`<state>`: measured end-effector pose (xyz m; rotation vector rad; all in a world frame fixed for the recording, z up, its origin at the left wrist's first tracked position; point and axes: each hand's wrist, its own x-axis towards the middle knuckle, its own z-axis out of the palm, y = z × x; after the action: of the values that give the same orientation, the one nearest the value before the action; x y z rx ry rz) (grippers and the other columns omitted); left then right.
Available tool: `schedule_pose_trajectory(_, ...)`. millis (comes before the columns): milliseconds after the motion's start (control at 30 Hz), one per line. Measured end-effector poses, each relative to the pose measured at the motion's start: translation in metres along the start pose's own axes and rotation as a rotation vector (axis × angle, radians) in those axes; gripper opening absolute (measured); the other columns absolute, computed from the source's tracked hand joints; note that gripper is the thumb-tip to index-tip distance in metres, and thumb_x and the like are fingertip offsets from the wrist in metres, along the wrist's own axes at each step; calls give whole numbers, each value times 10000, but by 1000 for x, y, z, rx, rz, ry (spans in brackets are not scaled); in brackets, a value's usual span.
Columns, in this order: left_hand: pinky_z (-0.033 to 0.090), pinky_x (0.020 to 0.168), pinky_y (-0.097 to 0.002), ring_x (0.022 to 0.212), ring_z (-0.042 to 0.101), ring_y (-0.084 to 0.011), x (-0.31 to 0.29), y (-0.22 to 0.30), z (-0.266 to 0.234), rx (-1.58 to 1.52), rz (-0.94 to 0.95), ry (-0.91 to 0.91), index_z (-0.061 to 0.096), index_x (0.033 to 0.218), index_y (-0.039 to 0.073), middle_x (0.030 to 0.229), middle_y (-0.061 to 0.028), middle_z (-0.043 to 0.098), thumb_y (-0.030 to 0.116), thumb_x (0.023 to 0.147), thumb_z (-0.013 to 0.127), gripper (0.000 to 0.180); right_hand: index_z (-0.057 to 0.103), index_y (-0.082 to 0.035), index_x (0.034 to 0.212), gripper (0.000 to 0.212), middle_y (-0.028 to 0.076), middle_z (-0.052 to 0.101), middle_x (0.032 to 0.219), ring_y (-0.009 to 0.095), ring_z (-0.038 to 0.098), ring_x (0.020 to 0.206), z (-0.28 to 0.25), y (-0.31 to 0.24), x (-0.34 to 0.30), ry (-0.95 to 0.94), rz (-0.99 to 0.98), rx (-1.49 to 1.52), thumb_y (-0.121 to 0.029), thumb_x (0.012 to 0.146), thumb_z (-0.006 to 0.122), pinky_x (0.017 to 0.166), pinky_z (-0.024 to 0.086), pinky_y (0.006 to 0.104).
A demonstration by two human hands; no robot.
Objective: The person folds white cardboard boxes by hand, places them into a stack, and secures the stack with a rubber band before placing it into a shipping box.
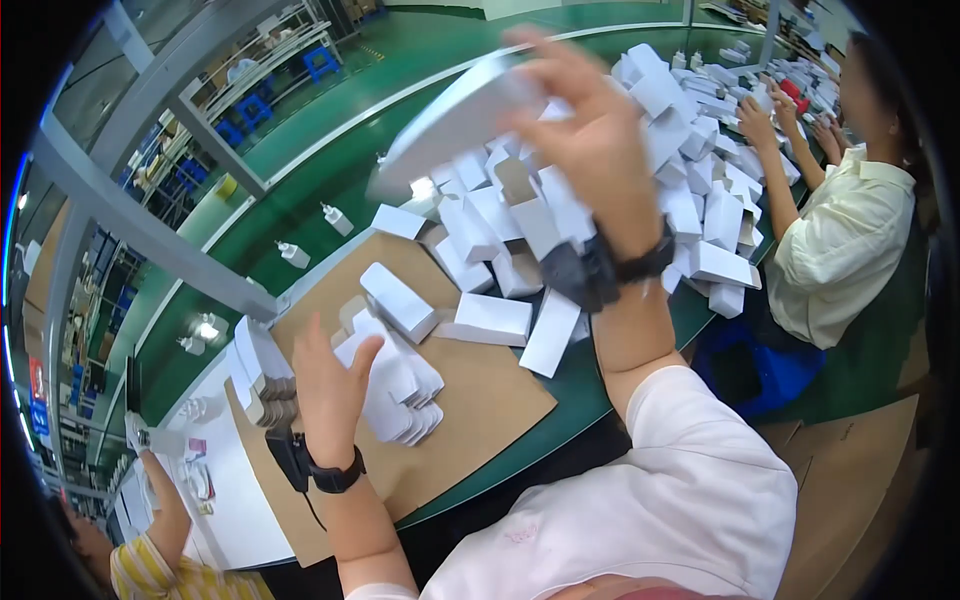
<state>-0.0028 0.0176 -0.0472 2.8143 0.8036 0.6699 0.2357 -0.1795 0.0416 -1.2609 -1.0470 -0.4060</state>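
My right hand (590,135) is raised over the heap, with its fingers and thumb closed round one end of a white carton (445,125); both are smeared by motion. Beside a stack of flattened white cartons (400,395), my left hand (335,385) has its thumb and fingers apart and holds nothing. A brown cardboard sheet (480,390) lies under the stack. Just beyond the stack is a formed white carton (398,300). A second bunch of flat cartons (262,375) rests to the left of my left hand.
A large heap of white cartons (690,200) covers the right side of the green table. Small white bottles (337,218) stand along the far strip. Grey frame posts (150,235) rise at left. Co-workers sit at right (845,240) and lower left (150,560).
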Motion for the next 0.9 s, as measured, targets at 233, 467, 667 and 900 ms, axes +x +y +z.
schedule_pose_trajectory(233,499,706,-365,786,626,-314,-22,-8,12,-137,-375,-174,518,1095,-96,882,-212,630,340,673,752,651,589,-25,1101,352,129,603,1073,183,571,1009,-90,57,15,683,19,-288,-52,758,665,871,443,275)
schedule_pose_trajectory(467,500,649,-313,787,629,-204,-17,-13,13,-252,-511,-217,523,1097,-100,849,-159,623,301,664,767,638,664,-35,961,179,59,656,937,123,598,860,-72,13,3,778,-157,-352,-54,786,638,770,457,229)
schedule_pose_trajectory(667,466,763,-406,883,574,-334,-16,1,32,49,-22,-12,516,1109,-103,993,-239,579,350,668,745,672,666,-39,885,127,52,661,832,101,613,717,-25,-28,-7,254,-239,-106,-4,763,654,638,478,220)
schedule_pose_trajectory(900,414,877,-447,1027,497,-416,-17,30,33,155,-93,-125,510,1128,-75,1148,-250,525,399,668,730,697,667,-43,826,120,71,655,773,195,618,676,2,-32,-15,18,-382,-79,-8,713,686,579,482,263)
